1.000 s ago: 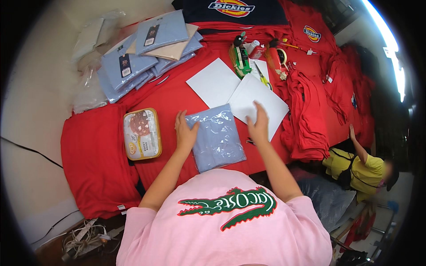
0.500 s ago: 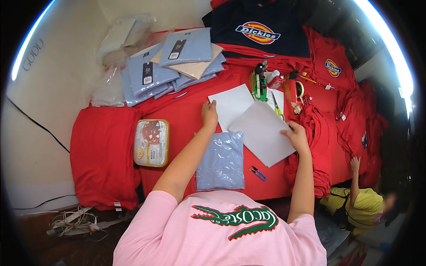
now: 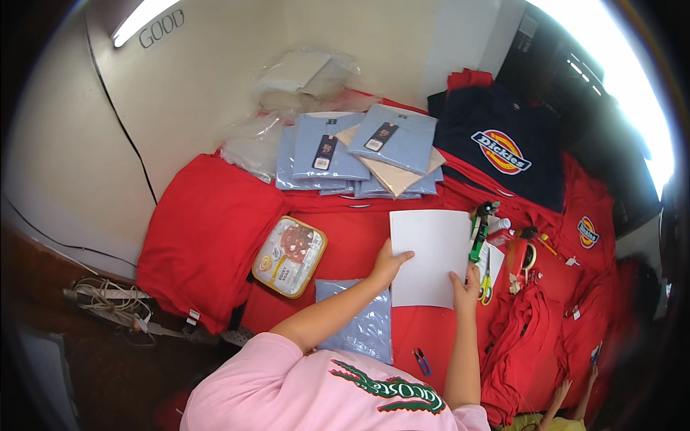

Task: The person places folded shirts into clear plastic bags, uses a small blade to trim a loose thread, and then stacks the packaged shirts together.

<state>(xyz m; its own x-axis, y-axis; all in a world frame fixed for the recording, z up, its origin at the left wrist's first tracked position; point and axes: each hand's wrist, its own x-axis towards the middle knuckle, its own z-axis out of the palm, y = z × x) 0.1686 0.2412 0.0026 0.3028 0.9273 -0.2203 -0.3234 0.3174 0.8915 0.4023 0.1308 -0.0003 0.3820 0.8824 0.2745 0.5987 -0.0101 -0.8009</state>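
Note:
A stack of white sheets [image 3: 431, 248], lined up on one another, is held over the red-covered table. My left hand [image 3: 389, 263] grips its left edge with the thumb on top. On its lower right edge my right hand [image 3: 466, 285] has the thumb on top and fingers behind. How many sheets there are cannot be told. Just below the sheets lies a folded light blue garment in a clear plastic bag [image 3: 356, 320], partly covered by my left forearm. Small blue thread snips [image 3: 422, 362] rest on the table to the right of that bag.
Bagged blue shirts [image 3: 327, 151] with dark tags and clear bags [image 3: 251, 147] lie at the back. A rectangular tub [image 3: 290, 257] stands left beside folded red fabric [image 3: 208, 237]. A tape dispenser [image 3: 478, 233], yellow-green scissors [image 3: 486, 284] and red shirts [image 3: 528, 330] lie right. Another person's hands [image 3: 560, 394] show at lower right.
The two separate white sheets, one in each hand, have been brought together into one aligned stack. The view has turned to the left, shifting the table rightward and down.

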